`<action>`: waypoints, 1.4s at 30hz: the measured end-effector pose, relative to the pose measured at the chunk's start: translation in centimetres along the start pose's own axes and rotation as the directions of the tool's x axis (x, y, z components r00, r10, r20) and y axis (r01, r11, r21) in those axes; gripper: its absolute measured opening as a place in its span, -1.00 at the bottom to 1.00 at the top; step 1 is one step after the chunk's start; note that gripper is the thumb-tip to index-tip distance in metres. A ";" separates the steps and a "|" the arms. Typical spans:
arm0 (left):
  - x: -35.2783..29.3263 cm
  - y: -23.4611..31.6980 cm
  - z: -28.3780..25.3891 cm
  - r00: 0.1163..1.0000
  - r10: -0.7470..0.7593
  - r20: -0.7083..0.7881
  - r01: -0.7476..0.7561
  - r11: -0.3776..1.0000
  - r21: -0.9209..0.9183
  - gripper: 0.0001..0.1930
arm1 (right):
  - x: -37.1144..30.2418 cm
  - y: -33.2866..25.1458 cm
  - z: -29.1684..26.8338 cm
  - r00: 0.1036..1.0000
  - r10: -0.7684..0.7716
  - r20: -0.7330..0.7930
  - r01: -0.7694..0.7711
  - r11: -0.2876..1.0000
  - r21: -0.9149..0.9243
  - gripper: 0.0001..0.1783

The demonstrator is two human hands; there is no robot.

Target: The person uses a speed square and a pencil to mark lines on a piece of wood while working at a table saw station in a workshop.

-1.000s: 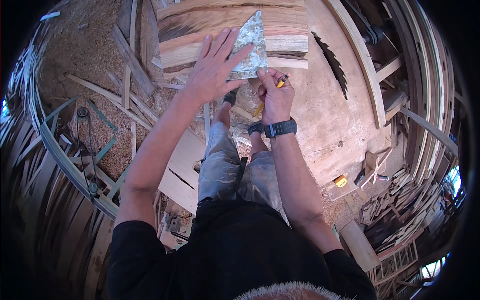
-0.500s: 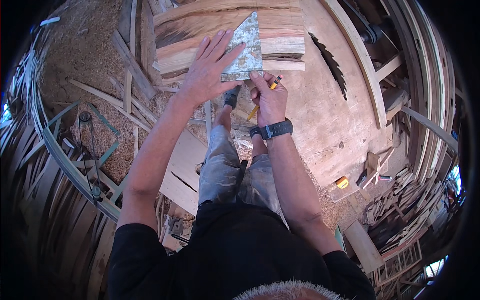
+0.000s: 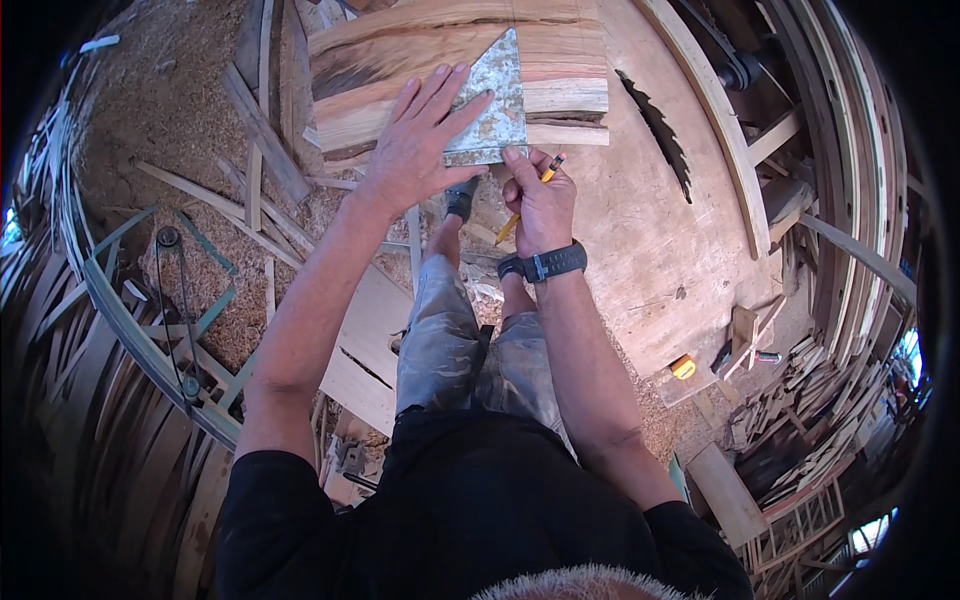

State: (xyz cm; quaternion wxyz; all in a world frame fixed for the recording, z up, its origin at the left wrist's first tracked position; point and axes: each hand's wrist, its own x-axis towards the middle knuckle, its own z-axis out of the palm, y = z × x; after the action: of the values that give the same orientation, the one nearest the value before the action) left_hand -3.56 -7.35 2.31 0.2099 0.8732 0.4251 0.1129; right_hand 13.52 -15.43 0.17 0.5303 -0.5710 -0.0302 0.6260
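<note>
A wooden board with pale, brown and reddish grain lies at the top middle, its near edge rough and cracked. On it rests a worn, mottled grey triangular square, with its fence along the board's near edge. My left hand lies flat, fingers spread, across the board and the square's left side. At the square's near right corner, my right hand pinches the fence between thumb and fingers. That same hand also holds a yellow pencil, slanting through its fingers with the tip toward me.
Right of the board, a toothed circular saw blade rises through the wooden tabletop. A long curved strip runs beyond it. A yellow tape measure sits near the table's near edge. Offcuts and sawdust cover the floor at left.
The square has slid slightly to the right along the board, with both hands staying on it. The pencil remains in my right hand.
</note>
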 end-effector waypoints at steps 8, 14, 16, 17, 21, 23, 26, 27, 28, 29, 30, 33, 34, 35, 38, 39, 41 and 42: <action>0.1 0.2 0.0 1.000 0.002 -0.004 -0.001 1.000 0.018 -0.07 | 0.1 0.0 0.0 1.000 -0.019 -0.004 0.019 1.000 -0.011 -0.81; 0.2 0.2 0.0 1.000 0.003 0.005 -0.003 0.999 0.034 -0.07 | -0.1 -0.2 -0.1 1.000 -0.012 0.008 0.012 1.000 -0.020 -0.82; 0.2 0.2 0.0 1.000 0.003 -0.001 -0.003 0.999 0.042 -0.08 | -0.4 -0.3 -0.4 1.000 -0.012 0.009 0.013 0.999 -0.045 -0.80; 0.2 0.2 0.0 1.000 0.008 -0.003 -0.007 0.999 0.043 -0.08 | -0.8 -0.6 -0.9 0.999 0.003 -0.054 -0.006 0.999 -0.052 -0.78; 0.3 0.5 -0.5 1.000 -0.004 0.020 0.003 0.999 0.049 -0.05 | -2.1 -2.5 -4.3 0.982 -0.172 -0.079 0.163 0.981 -0.107 -0.56; 0.1 0.4 -0.5 1.000 -0.006 0.020 0.005 0.999 0.043 -0.05 | -2.4 -4.5 -4.0 0.922 -0.369 -0.121 0.354 0.926 -0.131 -0.44; 0.0 0.4 -0.7 1.000 -0.012 0.017 0.011 0.999 0.039 -0.04 | -1.9 -7.7 -4.4 0.819 -0.565 -0.099 0.491 0.779 -0.391 -0.33; 0.2 0.6 -0.7 1.000 -0.012 0.018 0.011 0.999 0.037 -0.04 | -1.8 -8.7 -4.4 0.811 -0.579 -0.081 0.493 0.751 -0.439 -0.34; 0.1 0.5 -0.6 1.000 -0.012 0.018 0.012 0.999 0.038 -0.04 | -1.5 -9.4 -3.6 0.812 -0.579 -0.080 0.493 0.752 -0.438 -0.34; 0.1 0.4 -0.6 1.000 -0.013 0.019 0.012 0.999 0.037 -0.05 | -1.1 -9.9 -2.5 0.798 -0.602 0.019 0.530 0.688 -0.496 -0.39; 0.1 0.5 -0.6 1.000 -0.010 0.021 0.010 0.999 0.033 -0.05 | -0.7 -10.1 -1.7 0.780 -0.614 0.117 0.567 0.616 -0.547 -0.44; 0.2 0.6 -0.5 0.999 -0.013 0.035 0.011 0.999 0.039 -0.05 | 1.6 -8.9 -1.0 0.715 -0.641 0.277 0.677 0.537 -0.504 -0.56; 0.2 0.6 -0.5 0.999 -0.013 0.036 0.012 0.999 0.038 -0.05 | 2.0 -8.6 -0.7 0.696 -0.650 0.306 0.693 0.494 -0.526 -0.62; 0.2 0.5 -0.5 0.999 -0.011 0.037 0.010 0.999 0.041 -0.06 | 2.5 -8.4 -0.6 0.697 -0.649 0.306 0.691 0.494 -0.527 -0.62; 0.3 0.5 -0.4 0.999 -0.008 0.036 0.007 0.999 0.044 -0.06 | 3.6 -7.8 -0.4 0.659 -0.636 0.402 0.740 0.453 -0.497 -0.64; 0.2 0.5 -0.5 1.000 -0.006 0.030 0.005 0.999 0.046 -0.06 | 3.5 -7.8 -0.2 0.663 -0.631 0.403 0.737 0.455 -0.499 -0.64; 0.2 0.5 -0.5 0.999 -0.010 0.035 0.008 0.999 0.051 -0.06 | 3.4 -8.0 0.0 0.667 -0.607 0.432 0.733 0.431 -0.526 -0.65; 0.2 0.6 -0.5 0.999 -0.012 0.036 0.010 0.998 0.059 -0.06 | 3.1 -8.1 0.0 0.671 -0.603 0.432 0.730 0.432 -0.529 -0.65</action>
State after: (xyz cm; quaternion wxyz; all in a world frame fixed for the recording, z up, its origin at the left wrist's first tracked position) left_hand -3.25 -7.37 3.02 0.1926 0.8786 0.4290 0.0832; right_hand 19.28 -9.75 3.28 0.4878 -0.6018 -0.5219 0.3571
